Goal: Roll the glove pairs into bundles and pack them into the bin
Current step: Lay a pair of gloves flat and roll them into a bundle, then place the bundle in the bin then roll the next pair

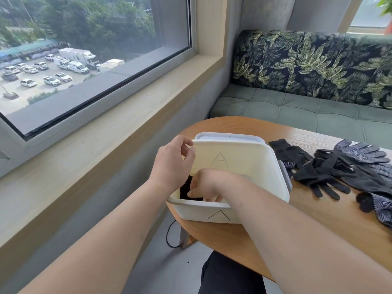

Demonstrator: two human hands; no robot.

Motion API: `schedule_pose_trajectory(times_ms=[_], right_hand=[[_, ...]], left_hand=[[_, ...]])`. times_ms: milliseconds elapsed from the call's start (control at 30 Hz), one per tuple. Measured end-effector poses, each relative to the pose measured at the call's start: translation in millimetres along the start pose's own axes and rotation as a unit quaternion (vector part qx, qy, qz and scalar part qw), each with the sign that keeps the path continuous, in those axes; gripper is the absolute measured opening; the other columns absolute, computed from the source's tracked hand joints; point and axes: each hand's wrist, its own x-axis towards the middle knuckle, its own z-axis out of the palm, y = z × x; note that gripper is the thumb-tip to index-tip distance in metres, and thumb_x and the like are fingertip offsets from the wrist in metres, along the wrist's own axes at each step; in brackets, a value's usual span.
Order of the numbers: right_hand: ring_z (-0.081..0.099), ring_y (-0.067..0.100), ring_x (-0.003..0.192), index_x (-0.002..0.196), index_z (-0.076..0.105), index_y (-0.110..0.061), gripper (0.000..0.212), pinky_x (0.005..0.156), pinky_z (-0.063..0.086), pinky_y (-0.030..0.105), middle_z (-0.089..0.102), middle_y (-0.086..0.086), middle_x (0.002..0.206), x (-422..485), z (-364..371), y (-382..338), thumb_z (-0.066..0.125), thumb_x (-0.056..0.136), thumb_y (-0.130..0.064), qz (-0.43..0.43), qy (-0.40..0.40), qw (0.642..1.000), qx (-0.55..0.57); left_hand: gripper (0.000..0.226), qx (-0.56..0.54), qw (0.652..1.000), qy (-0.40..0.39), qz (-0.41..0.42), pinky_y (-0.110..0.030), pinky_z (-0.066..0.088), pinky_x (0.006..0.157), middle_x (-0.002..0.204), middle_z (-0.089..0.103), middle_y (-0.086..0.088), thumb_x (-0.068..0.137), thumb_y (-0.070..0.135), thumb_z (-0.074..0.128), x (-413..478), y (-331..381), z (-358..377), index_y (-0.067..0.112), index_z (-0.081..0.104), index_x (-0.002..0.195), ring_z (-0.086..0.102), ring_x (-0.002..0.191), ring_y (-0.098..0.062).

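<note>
Bin [199,214], white with an A drawn on the front, sits at the left end of the wooden worktop [318,234], with a heap of loose black and dotted grey gloves [331,172] just to its right. Left hand [171,164] pinches the bin's far left rim corner with curled fingers. Right hand [210,183] is down inside, fingers wrapped round a black glove bundle [187,190] by the left wall.
</note>
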Motion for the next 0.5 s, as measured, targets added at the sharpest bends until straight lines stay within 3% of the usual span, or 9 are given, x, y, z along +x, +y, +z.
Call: schedule_pose_trajectory(times_ms=[200, 333, 433, 500], right_hand=[[0.073, 0.032, 0.11, 0.137, 0.064, -0.012, 0.043, 0.1, 0.06, 0.05, 0.074, 0.014, 0.118, -24.6, -14.0, 3.6, 0.05, 0.111, -0.043, 0.001, 0.012, 0.999, -0.036], [0.078, 0.026, 0.099, 0.125, 0.069, -0.016, 0.036, 0.093, 0.062, 0.047, 0.076, 0.006, 0.12, -43.5, -22.9, 23.9, 0.042, 0.109, -0.035, -0.026, 0.074, 0.997, 0.023], [0.079, 0.018, 0.087, 0.118, 0.069, -0.018, 0.035, 0.083, 0.058, 0.036, 0.074, -0.003, 0.117, -69.9, -33.4, 36.2, 0.037, 0.11, -0.028, -0.063, 0.157, 0.984, 0.056], [0.077, 0.016, 0.087, 0.115, 0.071, -0.021, 0.032, 0.072, 0.054, 0.031, 0.075, -0.008, 0.113, -87.7, -39.8, 48.5, 0.039, 0.109, -0.025, -0.071, 0.203, 0.974, 0.067]], left_hand=[[0.017, 0.102, 0.992, -0.046, 0.054, -0.033, 0.047, 0.077, 0.097, 0.066, 0.012, 0.106, 0.03, 0.058, -6.5, 8.1, -4.5, 0.028, 0.062, 0.123, 0.059, 0.089, -0.015], [0.024, 0.191, 0.975, -0.056, 0.102, -0.035, 0.047, 0.085, 0.101, 0.063, 0.014, 0.108, 0.031, 0.054, -10.0, 21.6, -3.5, 0.026, 0.062, 0.13, 0.049, 0.1, -0.012], [0.024, 0.197, 0.971, -0.057, 0.122, -0.037, 0.048, 0.089, 0.105, 0.065, 0.014, 0.108, 0.032, 0.052, -12.6, 40.1, 3.7, 0.027, 0.062, 0.129, 0.057, 0.108, -0.017], [0.024, 0.207, 0.967, -0.05, 0.142, -0.029, 0.041, 0.086, 0.111, 0.069, 0.013, 0.109, 0.03, 0.051, -15.6, 54.4, 12.5, 0.027, 0.063, 0.129, 0.062, 0.113, -0.017]])
